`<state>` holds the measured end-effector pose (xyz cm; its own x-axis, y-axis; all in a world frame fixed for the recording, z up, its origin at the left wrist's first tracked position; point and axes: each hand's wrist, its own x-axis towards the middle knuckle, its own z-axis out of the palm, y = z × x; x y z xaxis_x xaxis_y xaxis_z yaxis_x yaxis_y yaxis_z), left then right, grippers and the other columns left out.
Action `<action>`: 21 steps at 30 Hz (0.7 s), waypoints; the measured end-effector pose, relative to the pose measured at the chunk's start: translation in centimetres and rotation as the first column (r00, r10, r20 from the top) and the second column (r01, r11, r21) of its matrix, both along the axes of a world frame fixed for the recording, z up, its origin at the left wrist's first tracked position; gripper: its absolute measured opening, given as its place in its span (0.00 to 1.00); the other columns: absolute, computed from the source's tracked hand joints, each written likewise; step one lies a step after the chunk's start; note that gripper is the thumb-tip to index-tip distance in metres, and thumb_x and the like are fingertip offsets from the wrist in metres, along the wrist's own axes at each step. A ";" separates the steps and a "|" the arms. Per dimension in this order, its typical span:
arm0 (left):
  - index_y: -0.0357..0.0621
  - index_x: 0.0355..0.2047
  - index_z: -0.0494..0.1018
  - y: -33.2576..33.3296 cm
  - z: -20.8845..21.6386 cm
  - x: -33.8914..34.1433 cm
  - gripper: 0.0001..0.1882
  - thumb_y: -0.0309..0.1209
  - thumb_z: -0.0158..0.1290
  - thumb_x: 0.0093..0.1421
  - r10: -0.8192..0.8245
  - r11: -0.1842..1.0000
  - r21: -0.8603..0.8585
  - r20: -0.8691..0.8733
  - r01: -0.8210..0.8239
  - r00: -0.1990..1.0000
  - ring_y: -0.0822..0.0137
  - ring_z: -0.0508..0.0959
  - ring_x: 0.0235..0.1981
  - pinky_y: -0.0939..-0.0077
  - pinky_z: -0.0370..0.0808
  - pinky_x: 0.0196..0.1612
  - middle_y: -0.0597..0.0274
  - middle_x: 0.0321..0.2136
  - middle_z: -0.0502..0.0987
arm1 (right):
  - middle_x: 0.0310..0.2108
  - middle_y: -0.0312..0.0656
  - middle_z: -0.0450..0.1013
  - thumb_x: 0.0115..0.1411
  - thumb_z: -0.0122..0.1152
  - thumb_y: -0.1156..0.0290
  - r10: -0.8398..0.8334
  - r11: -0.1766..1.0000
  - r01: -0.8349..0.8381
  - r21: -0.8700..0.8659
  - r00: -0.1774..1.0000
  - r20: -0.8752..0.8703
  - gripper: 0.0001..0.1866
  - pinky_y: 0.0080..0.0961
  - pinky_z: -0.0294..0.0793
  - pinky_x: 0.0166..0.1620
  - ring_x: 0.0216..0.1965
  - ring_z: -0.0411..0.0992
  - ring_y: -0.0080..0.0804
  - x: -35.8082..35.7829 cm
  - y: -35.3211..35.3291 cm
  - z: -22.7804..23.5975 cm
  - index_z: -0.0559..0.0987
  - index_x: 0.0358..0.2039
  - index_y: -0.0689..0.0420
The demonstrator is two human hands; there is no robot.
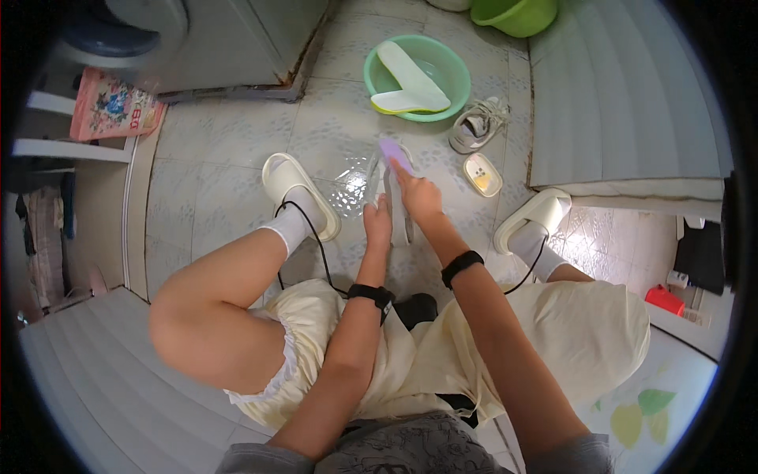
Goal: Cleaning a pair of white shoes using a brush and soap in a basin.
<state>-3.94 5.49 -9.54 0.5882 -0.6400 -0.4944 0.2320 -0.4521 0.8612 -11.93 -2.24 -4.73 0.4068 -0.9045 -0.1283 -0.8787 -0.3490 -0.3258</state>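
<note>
Between my feet, a grey-white shoe (399, 225) is held above the wet tiled floor, partly covered by my hands. My left hand (378, 221) is closed on its near left side. My right hand (418, 195) grips a purple brush (391, 148), which lies against the shoe's far end. Which part of the shoe the bristles touch is hidden. Another grey-white sneaker (479, 125) rests on the floor to the right. Nearer to me sits a small soap dish (483, 175) with yellow soap in it.
A mint-green basin (464, 79) stands ahead, with two pale insoles (409, 75) across it. Beyond it is a lime-green tub (517, 17). A grey appliance (229, 47) and a pink bag (117, 104) are at left, a panelled cabinet (616, 103) at right. My slippers (296, 186) flank the work.
</note>
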 end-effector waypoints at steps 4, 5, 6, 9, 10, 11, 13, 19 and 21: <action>0.31 0.27 0.68 0.1 0.8 1.3 0.18 0.39 0.46 0.59 0.038 0.999 0.026 -0.011 -0.038 0.999 0.70 0.69 0.28 0.73 0.67 0.31 0.56 0.26 0.71 | 0.19 0.54 0.71 0.60 0.44 0.60 -0.030 0.996 0.020 0.090 0.994 0.104 0.23 0.45 0.70 0.24 0.20 0.71 0.52 -0.6 2.2 1.0 0.60 0.56 0.32; 0.31 0.27 0.68 0.0 0.2 1.7 0.18 0.39 0.47 0.59 0.031 0.995 0.088 0.071 -0.037 0.997 0.70 0.70 0.27 0.73 0.67 0.30 0.56 0.26 0.72 | 0.19 0.54 0.71 0.60 0.44 0.60 -0.006 0.994 -0.008 0.108 0.993 0.122 0.22 0.45 0.69 0.24 0.20 0.70 0.52 -1.1 4.3 1.9 0.61 0.56 0.33; 0.31 0.28 0.69 0.1 -0.4 1.9 0.18 0.39 0.47 0.59 0.015 0.988 0.152 0.148 -0.037 0.989 0.69 0.70 0.27 0.73 0.68 0.30 0.57 0.25 0.72 | 0.19 0.53 0.70 0.60 0.44 0.60 -0.015 0.991 0.000 0.131 0.993 0.114 0.22 0.45 0.69 0.23 0.20 0.70 0.52 -1.4 6.6 3.1 0.60 0.57 0.33; 0.27 0.23 0.65 -0.1 -1.4 2.1 0.23 0.41 0.46 0.59 0.165 0.983 -0.074 -0.048 -0.168 0.985 0.68 0.66 0.26 0.67 0.66 0.33 0.53 0.22 0.69 | 0.18 0.53 0.70 0.60 0.44 0.61 -0.026 0.985 0.019 0.174 0.999 0.042 0.23 0.46 0.68 0.22 0.19 0.69 0.53 -1.7 11.4 6.2 0.60 0.57 0.34; 0.27 0.21 0.66 -0.6 -0.8 1.1 0.22 0.40 0.46 0.59 0.178 0.983 -0.052 -0.023 -0.179 0.984 0.67 0.67 0.25 0.67 0.66 0.31 0.55 0.21 0.70 | 0.17 0.53 0.70 0.60 0.44 0.61 -0.054 0.982 0.058 0.180 0.998 -0.028 0.23 0.46 0.68 0.22 0.18 0.69 0.53 -2.3 11.7 6.4 0.59 0.57 0.34; 0.27 0.21 0.66 -0.7 -0.1 0.0 0.22 0.40 0.46 0.59 0.164 0.985 -0.050 -0.044 -0.166 0.985 0.67 0.67 0.25 0.67 0.66 0.31 0.55 0.21 0.70 | 0.17 0.53 0.70 0.60 0.44 0.61 -0.068 0.981 0.076 0.177 0.996 -0.049 0.23 0.46 0.68 0.22 0.18 0.69 0.53 -2.7 11.1 5.8 0.59 0.57 0.34; 0.25 0.21 0.67 -0.7 1.1 -1.4 0.22 0.38 0.47 0.59 0.125 0.992 -0.027 -0.056 -0.126 0.991 0.67 0.67 0.23 0.67 0.66 0.29 0.53 0.18 0.70 | 0.17 0.53 0.70 0.61 0.43 0.60 -0.102 0.988 0.096 0.121 0.994 0.049 0.22 0.45 0.68 0.22 0.18 0.69 0.54 -2.6 7.8 3.7 0.61 0.57 0.34; 0.28 0.25 0.66 -1.3 0.4 -1.1 0.21 0.40 0.47 0.59 0.034 0.997 -0.073 0.053 -0.030 0.998 0.67 0.66 0.25 0.68 0.66 0.32 0.56 0.21 0.68 | 0.19 0.54 0.71 0.61 0.42 0.59 -0.038 0.999 0.038 0.031 0.999 0.007 0.21 0.45 0.70 0.24 0.20 0.70 0.54 1.5 -0.4 1.2 0.61 0.56 0.34; 0.26 0.22 0.67 -1.3 0.3 -0.7 0.21 0.38 0.47 0.59 0.099 0.994 -0.049 0.107 -0.094 0.989 0.65 0.67 0.24 0.65 0.66 0.30 0.49 0.19 0.69 | 0.18 0.54 0.71 0.61 0.41 0.59 -0.048 0.998 0.046 0.038 0.997 0.061 0.21 0.44 0.70 0.23 0.19 0.70 0.53 1.0 0.1 1.3 0.61 0.56 0.35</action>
